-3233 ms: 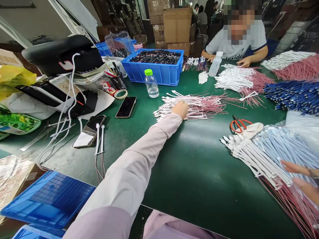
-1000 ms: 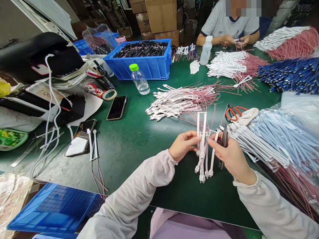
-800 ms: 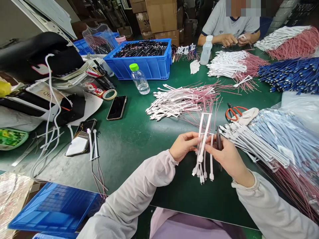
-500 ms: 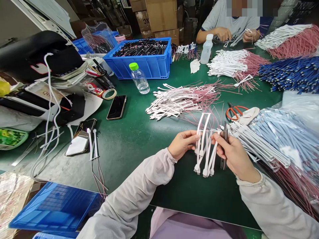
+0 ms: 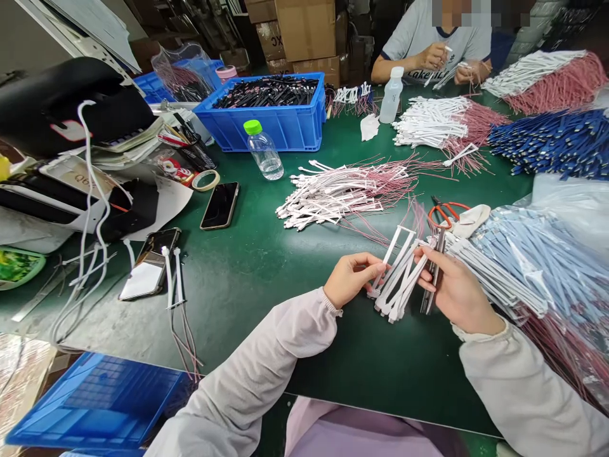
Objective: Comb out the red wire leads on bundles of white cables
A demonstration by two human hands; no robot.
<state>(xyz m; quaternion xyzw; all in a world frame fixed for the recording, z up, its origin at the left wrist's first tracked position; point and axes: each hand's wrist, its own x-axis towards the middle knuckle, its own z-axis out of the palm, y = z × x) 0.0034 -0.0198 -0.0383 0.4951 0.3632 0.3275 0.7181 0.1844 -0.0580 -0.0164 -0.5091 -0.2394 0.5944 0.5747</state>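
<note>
Between thumb and fingers of my left hand (image 5: pixel 354 279) is one white flat strip with a square plug end. My right hand (image 5: pixel 454 282) is closed around a fanned bunch of white strips (image 5: pixel 397 295) whose thin pink and white wires trail away over the table. A slim dark metal tool, possibly tweezers (image 5: pixel 434 273), is also held in my right hand, upright along the fingers. The strips' plug ends hang down just above the green table (image 5: pixel 266 273). Beyond my hands lies a loose heap of similar white strips (image 5: pixel 333 193) with pink wires.
Red-handled scissors (image 5: pixel 450 212) and bundled pale strips (image 5: pixel 518 254) lie at the right. Farther back are blue strips (image 5: pixel 552 143), two bottles and a blue crate (image 5: pixel 271 127) of black parts. Phones (image 5: pixel 220 205) are on the left. A co-worker (image 5: pixel 438 57) handles strips opposite.
My left hand has shifted slightly right and down the strip. The bunch in my right hand now leans more, its plug ends raised and swung left. The co-worker's hand has risen.
</note>
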